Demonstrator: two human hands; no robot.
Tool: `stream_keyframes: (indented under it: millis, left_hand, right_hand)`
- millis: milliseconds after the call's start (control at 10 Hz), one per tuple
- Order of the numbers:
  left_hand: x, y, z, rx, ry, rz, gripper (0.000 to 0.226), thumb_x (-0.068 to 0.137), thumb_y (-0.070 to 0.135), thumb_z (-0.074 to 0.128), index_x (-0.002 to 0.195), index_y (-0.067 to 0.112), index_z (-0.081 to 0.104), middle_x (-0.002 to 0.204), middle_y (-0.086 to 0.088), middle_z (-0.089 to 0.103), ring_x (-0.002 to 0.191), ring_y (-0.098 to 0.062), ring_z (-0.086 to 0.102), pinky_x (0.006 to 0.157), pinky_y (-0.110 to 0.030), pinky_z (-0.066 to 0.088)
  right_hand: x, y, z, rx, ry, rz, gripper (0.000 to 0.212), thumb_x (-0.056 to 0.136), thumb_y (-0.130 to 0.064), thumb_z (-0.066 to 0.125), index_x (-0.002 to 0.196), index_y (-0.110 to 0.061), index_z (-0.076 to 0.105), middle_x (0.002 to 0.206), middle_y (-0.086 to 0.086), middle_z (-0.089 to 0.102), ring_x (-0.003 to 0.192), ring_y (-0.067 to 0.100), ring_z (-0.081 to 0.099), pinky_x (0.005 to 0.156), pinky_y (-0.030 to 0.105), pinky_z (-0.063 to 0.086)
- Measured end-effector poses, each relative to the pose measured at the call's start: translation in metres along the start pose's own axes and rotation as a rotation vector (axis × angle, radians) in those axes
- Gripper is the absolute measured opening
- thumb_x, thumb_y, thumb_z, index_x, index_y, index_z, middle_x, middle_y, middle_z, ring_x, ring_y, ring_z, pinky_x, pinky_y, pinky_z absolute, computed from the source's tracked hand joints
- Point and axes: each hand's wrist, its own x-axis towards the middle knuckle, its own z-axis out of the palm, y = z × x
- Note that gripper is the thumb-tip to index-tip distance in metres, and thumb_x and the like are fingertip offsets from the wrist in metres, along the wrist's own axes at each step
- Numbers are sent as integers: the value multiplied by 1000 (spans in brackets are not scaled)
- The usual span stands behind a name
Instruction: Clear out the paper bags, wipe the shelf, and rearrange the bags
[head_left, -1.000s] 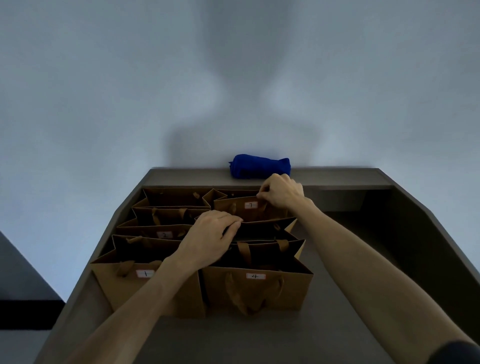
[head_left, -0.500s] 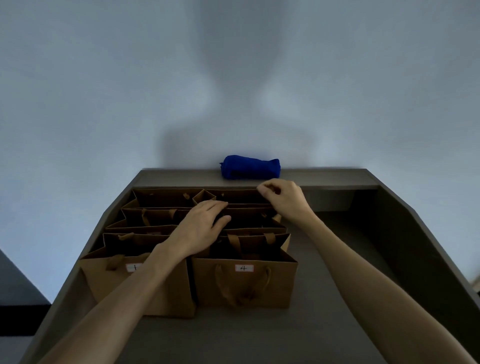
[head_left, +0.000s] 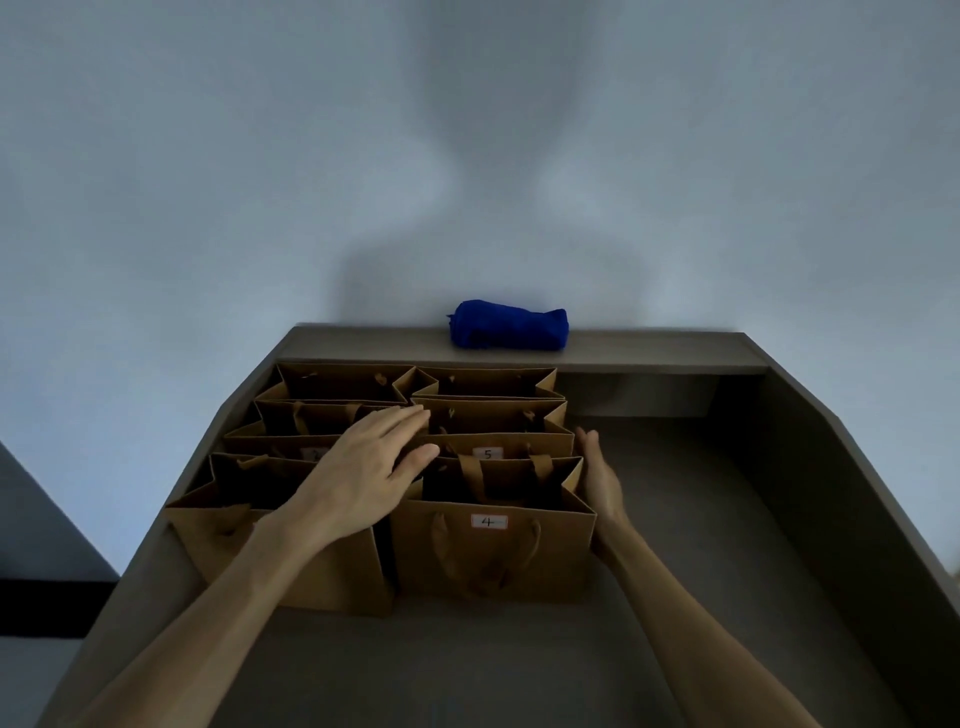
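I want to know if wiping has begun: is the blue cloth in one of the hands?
No, the blue cloth lies rolled on the back ledge, while the left hand and right hand are at the paper bags.

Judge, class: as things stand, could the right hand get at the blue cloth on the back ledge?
Probably yes. The right hand lies open against the side of bag 4, holding nothing. The blue cloth sits exposed on the back ledge, with only low open bags between.
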Motion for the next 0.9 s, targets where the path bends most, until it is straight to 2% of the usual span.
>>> stream_keyframes:
  millis: [100, 200, 300, 400, 500, 600, 700, 800, 900]
  left_hand:
    - [-3, 2, -3, 37, 8, -8, 62, 94, 56, 22, 148, 27, 28, 156, 8, 27, 144, -6, 17, 113, -23, 8]
    - [-5, 3, -7, 21, 50, -34, 56, 97, 51, 29, 147, 25, 32, 154, 6, 33, 142, -7, 24, 111, -23, 13]
    - [-11, 2, -10, -1, 65, -54, 54, 98, 50, 31, 146, 25, 34, 152, 6, 36, 141, -7, 27, 110, -23, 17]
    - [-23, 3, -13, -51, 86, -65, 51, 98, 47, 35, 144, 25, 38, 149, 7, 39, 139, -7, 31, 111, -26, 23]
    - [-36, 7, -15, -152, 150, -58, 43, 97, 39, 44, 136, 23, 48, 140, 5, 48, 130, -10, 43, 107, -37, 41]
    - [-48, 15, -16, -235, 221, -34, 36, 96, 31, 50, 130, 20, 55, 131, 4, 55, 119, -7, 52, 96, -28, 47]
    - [-61, 21, -16, -256, 265, 0, 31, 96, 27, 53, 126, 19, 59, 126, 5, 58, 116, -2, 52, 91, -14, 44]
    - [-77, 30, -15, -287, 300, 57, 29, 96, 26, 54, 123, 18, 61, 122, 5, 61, 112, -1, 55, 88, -11, 46]
    - [-94, 40, -15, -320, 302, 86, 28, 96, 26, 54, 122, 19, 61, 121, 8, 61, 110, 3, 55, 89, -14, 49]
  right_hand:
    - [10, 11, 6, 59, -59, 57, 75, 80, -73, 50, 136, -24, 54, 127, 9, 66, 121, 28, 60, 113, 56, 35]
    - [7, 4, 10, 36, -7, 53, 67, 90, -64, 40, 139, -20, 51, 127, 10, 65, 121, 28, 59, 112, 54, 36]
    - [3, -1, 10, 3, -25, 46, 54, 98, -58, 33, 132, -21, 55, 122, 9, 67, 120, 27, 59, 112, 53, 36]
    - [2, 1, 4, -65, -45, 19, 48, 100, -56, 31, 116, -25, 64, 117, 8, 70, 117, 26, 62, 111, 53, 37]
    - [-4, 3, -4, -134, -36, 2, 44, 101, -51, 34, 115, -24, 65, 118, 9, 69, 116, 26, 62, 110, 53, 39]
    - [-13, 3, -14, -250, -36, -46, 41, 100, -47, 41, 125, -20, 60, 122, 9, 65, 116, 25, 61, 108, 52, 41]
    - [-38, -4, -20, -359, -30, -109, 34, 102, -32, 46, 130, -14, 53, 117, 6, 63, 107, 22, 63, 99, 45, 50]
    - [-64, -7, -29, -474, -24, -148, 24, 101, -23, 49, 124, -18, 55, 115, 7, 62, 102, 19, 63, 92, 42, 55]
    - [-91, -8, -34, -663, 20, -232, 20, 99, -22, 52, 118, -20, 57, 109, 3, 63, 95, 15, 64, 86, 38, 57]
